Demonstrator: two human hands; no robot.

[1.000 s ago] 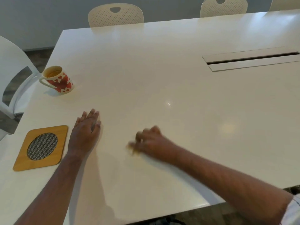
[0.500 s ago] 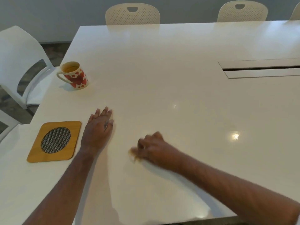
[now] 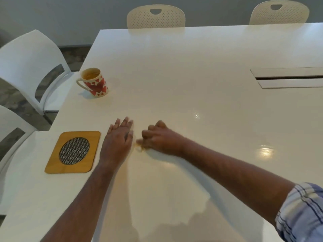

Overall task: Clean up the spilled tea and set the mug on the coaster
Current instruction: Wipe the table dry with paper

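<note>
From the head camera I see both bare hands on the glossy white bench (image 3: pixel 174 70), set close together near its front-left part. My left hand (image 3: pixel 118 138) lies flat, palm down, its fingers (image 3: pixel 125 122) straight and held nearly side by side, pointing away from me. Just to its right, my right hand (image 3: pixel 160 138) is curled, knuckles up, the fingers (image 3: pixel 148 133) bent inward over a small crumpled, tea-stained wad (image 3: pixel 139 147) that peeks out yellowish beneath them and presses on the bench; most of the wad is hidden, so I cannot tell what it is made of. The two hands are just beside each other, nearly touching at the thumb side. A faint yellowish film of tea (image 3: pixel 139 172) shows on the bench below the hands, between my forearms. The white ceramic mug with red hearts (image 3: pixel 95 82) stands upright well beyond my left hand, near the bench's left edge, its handle turned left and a little amber tea inside. The square wooden coaster with a dark woven oval centre (image 3: pixel 74 151) lies flat immediately left of my left wrist, bare, well apart from the mug. A striped blue-and-white rolled sleeve (image 3: pixel 304 213) covers my right upper arm at the lower right. White plastic chairs (image 3: pixel 29 56) stand at the left, cream perforated chair backs (image 3: pixel 155 18) line the far side, and a long recessed slot (image 3: pixel 288 78) sits in the bench at the right.
</note>
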